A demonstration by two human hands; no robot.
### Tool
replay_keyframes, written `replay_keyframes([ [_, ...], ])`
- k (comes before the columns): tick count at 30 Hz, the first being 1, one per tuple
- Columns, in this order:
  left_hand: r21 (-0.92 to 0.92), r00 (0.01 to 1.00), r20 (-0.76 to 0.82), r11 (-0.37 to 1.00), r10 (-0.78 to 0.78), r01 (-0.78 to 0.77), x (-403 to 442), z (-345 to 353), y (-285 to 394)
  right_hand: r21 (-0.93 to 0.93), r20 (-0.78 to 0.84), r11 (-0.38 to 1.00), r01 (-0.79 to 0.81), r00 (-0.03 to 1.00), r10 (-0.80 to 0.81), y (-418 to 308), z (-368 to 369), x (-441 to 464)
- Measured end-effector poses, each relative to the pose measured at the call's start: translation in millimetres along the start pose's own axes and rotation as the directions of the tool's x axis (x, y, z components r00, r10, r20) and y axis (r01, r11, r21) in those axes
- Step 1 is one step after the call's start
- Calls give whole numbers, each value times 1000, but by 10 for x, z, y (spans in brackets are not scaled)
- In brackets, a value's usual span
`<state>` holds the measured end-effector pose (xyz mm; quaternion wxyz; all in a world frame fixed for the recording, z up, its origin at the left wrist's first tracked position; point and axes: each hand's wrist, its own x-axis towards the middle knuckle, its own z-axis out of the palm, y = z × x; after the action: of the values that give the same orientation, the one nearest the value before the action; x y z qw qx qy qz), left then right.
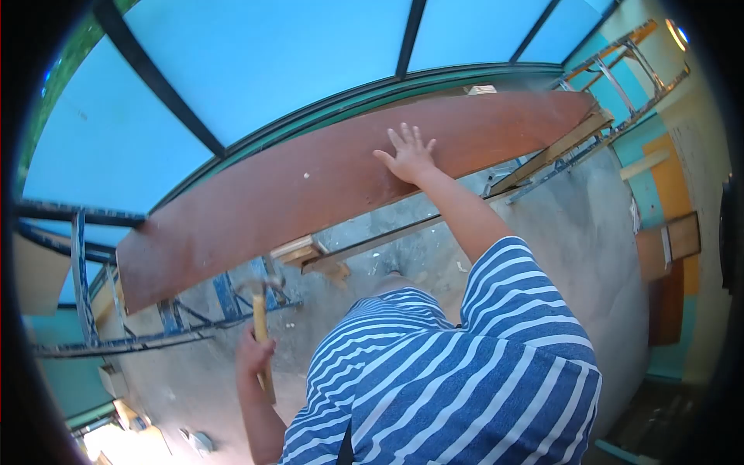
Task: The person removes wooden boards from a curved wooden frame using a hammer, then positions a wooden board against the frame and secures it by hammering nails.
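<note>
Right fingers: my right fingers (405,133) are spreading wide, thumb apart, and lying flat on the upper face of the reddish-brown board (263,190); they are pinching nothing.
Left fingers: my left fingers (265,349) are wrapping closed around the wooden handle of the claw hammer (262,310), low and to the left of my right fingers.
Hammer: its metal head is standing above my left fist, near the board's near edge, and the handle's lower end is sticking out beneath my grip.
Board: it is running lengthwise under my right fingers, reaching well to their left and right; a small white speck (306,176) is showing on it, left of them.
Wood blocks: a light stack (298,249) is sitting by the board's near edge, between my two hands, with a long narrow beam (372,242) slanting away from it to the right.
Right end: a thick timber (552,153) is angling by the board's end, right of my right fingers, beside a ladder (620,85).
Left end: a paint-marked blue ladder (83,279) is standing beyond my left fingers, beside the board's left end.
Window: blue panes (291,58) are stretching behind the board, beyond my right fingers.
Floor: the grey floor (573,232) is showing below.
Shirt: my blue-and-white striped shirt (465,372) is filling the space nearest me.
</note>
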<state>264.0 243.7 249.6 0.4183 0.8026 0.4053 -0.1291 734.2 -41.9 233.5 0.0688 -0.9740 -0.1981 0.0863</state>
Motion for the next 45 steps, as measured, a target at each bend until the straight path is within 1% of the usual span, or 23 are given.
replay_keyframes([
  [1, 58, 993, -58, 994, 99, -96, 198, -85, 466, -17, 0, 999, -35, 999, 35, 248, -49, 27],
  [3, -29, 959, -74, 960, 275, -278, 704, -125, 1130, -61, -7, 995, -81, 997, 80, 703, -86, 114],
  [6, -31, 940, -43, 940, 338, -339, 1270, 37, 2174, -131, 1, 991, -36, 999, 37, 1173, -110, 216],
  [9, -80, 953, 68, 954, 294, -288, 1894, 382, 2521, -163, -14, 979, 126, 991, -130, 1287, -26, 281],
  [12, -44, 966, 169, 981, 193, -188, 1994, 613, 2823, -138, 2, 977, 165, 986, -166, 1320, -54, 275],
  [14, 37, 976, 181, 990, 124, -133, 1985, 642, 2988, -122, 15, 977, 174, 985, -174, 1360, -64, 310],
  [15, 78, 979, 184, 992, 84, -100, 1982, 652, 3017, -112, 27, 977, 182, 983, -180, 1368, -67, 321],
  [18, -52, 958, 274, 996, 87, -76, 2142, 646, 2911, -76, 64, 979, 188, 981, -183, 1372, -127, 349],
  [21, -68, 966, 257, 997, 35, -18, 2172, 675, 2946, -36, 108, 982, 183, 978, -178, 1365, -151, 356],
  [24, -82, 962, 272, 997, 24, -2, 2172, 671, 2988, -21, 111, 983, 183, 977, -179, 1377, -185, 375],
  [28, -107, 955, 295, 994, 21, 11, 2247, 631, 2862, 18, 135, 982, 187, 973, -188, 1385, -213, 408],
  [31, -124, 956, 293, 992, 24, 13, 2217, 676, 2847, 0, 162, 984, 177, 971, -174, 1390, -226, 426],
  [36, -87, 961, 277, 996, 1, 24, 2195, 659, 2933, 10, 136, 983, 185, 973, -185, 1401, -178, 430],
  [39, -57, 969, 246, 998, 18, -4, 2151, 669, 2977, 13, 100, 981, 193, 976, -194, 1422, -153, 377],
  [40, -84, 966, 258, 996, 13, 10, 2138, 667, 2951, 7, 83, 980, 201, 976, -201, 1430, -171, 393],
  [42, -142, 959, 283, 989, 8, 34, 2174, 650, 2922, 37, 131, 981, 192, 972, -195, 1473, -233, 460],
  [43, -134, 963, 268, 991, 7, 30, 2175, 649, 2928, 54, 161, 981, 185, 968, -191, 1509, -261, 489],
  [45, -116, 969, 246, 993, 1, 28, 2159, 679, 2923, 31, 111, 993, 111, 987, -114, 1651, -283, 594],
])
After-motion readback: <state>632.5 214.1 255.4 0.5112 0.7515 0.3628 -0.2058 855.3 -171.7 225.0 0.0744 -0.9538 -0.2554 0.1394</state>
